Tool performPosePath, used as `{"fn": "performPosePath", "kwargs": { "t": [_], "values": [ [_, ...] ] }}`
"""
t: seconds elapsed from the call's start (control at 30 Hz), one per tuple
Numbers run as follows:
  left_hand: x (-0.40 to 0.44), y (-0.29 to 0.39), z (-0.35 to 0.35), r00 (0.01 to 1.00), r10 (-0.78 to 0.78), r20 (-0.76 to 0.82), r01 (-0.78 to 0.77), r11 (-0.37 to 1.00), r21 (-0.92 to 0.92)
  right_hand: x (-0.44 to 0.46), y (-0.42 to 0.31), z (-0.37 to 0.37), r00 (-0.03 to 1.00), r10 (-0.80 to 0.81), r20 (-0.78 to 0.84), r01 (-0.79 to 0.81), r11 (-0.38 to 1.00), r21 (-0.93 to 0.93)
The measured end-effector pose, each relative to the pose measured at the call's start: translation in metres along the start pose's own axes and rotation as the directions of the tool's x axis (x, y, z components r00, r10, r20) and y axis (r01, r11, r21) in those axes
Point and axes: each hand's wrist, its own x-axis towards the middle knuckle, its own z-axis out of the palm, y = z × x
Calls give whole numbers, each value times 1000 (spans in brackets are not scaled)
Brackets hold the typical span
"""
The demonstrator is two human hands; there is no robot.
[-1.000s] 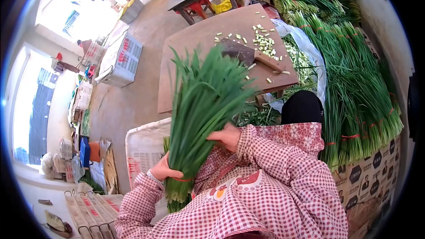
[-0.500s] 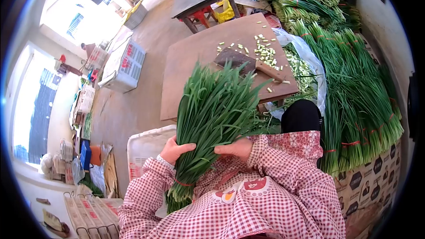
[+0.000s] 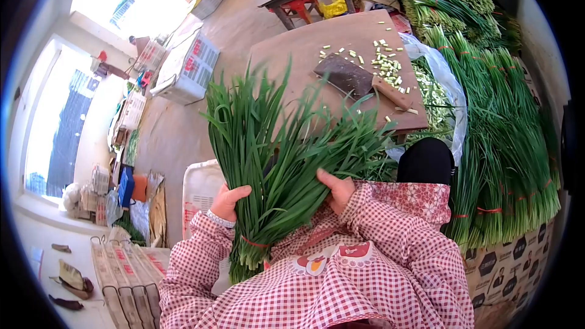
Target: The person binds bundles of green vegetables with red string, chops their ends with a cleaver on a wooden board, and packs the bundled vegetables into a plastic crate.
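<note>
In the head view, the person holds a bundle of long green leaves in front of the checked apron. The pale ends point down toward the apron. The tips fan out in two parts, up toward the brown table, where a big knife lies. The left hand is curled around the left side, thumb on top. The right hand pinches the right side with its thumb; its other fingers are hidden under the leaves.

The bundle looks light, bendy and soft. The thin leaves could fold or tear if squeezed hard, and they may be a bit slippery. The red band ties them near the pale ends, so the stems just by it look like the best, firmest place to hold. The loose tops would likely flop.
</note>
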Motion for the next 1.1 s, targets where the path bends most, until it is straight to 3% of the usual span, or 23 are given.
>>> {"fn": "performPosePath", "kwargs": {
  "t": [0.03, 0.1, 0.17, 0.2, 0.3, 0.47, 0.57, 0.63, 0.7, 0.77, 0.83, 0.9, 0.93, 0.97, 1.03, 1.1],
  "values": [
    [-1, 0, -2, 1000, 3, -10, -3, 1000, -7, 0, -2, 0, 1000, -4, 0, 4, 997, 77],
    [-4, 0, -4, 998, 9, 62, -7, 999, -33, 16, 3, -21, 997, 37, 68, -37, 999, -8],
    [-9, -2, -2, 999, 2, 36, 1, 998, -65, 17, -6, -21, 986, 63, 157, -97, 969, 226],
    [-10, -2, 0, 1000, -9, 22, 11, 996, -91, 15, -13, -18, 994, 29, 109, -57, 964, 260],
    [-11, -7, -6, 999, -31, 18, 33, 993, -117, 16, -21, -15, 996, -29, 89, 4, 962, 274],
    [-12, -7, 1, 997, -67, -25, 63, 991, -122, 9, -32, -14, 980, -24, 195, -22, 973, 230],
    [-13, 0, 22, 993, -85, -86, 72, 987, -144, 28, -40, -47, 961, -260, -92, 262, 965, 11],
    [-8, -2, 26, 987, -103, -126, 80, 981, -175, -6, -70, -25, 730, -589, -346, 487, 804, -341],
    [-2, -9, 26, 979, -70, -190, 42, 988, -146, -14, -78, -36, 565, -798, -210, 720, 601, -348],
    [4, -9, 34, 976, -76, -203, 51, 991, -127, -39, -78, -13, 541, -841, 17, 766, 485, -423],
    [8, -6, 43, 973, -81, -216, 60, 993, -105, -56, -61, 14, 649, -686, 329, 709, 389, -589],
    [10, -4, 51, 981, -53, -189, 38, 996, -84, -60, -47, 49, 493, -380, 782, 825, -80, -559],
    [11, -5, 53, 981, -54, -186, 39, 996, -85, -48, -33, 55, 392, -236, 889, 861, -247, -445],
    [11, -5, 53, 985, -26, -173, 12, 997, -81, -50, -19, 61, 427, -205, 881, 792, -384, -474],
    [9, -5, 51, 986, 3, -168, -17, 996, -83, -36, -1, 55, 504, -117, 855, 721, -489, -492],
    [4, -2, 48, 976, 5, -216, -28, 994, -104, -35, 6, 46, 526, -116, 843, 707, -492, -508]
  ]
}}
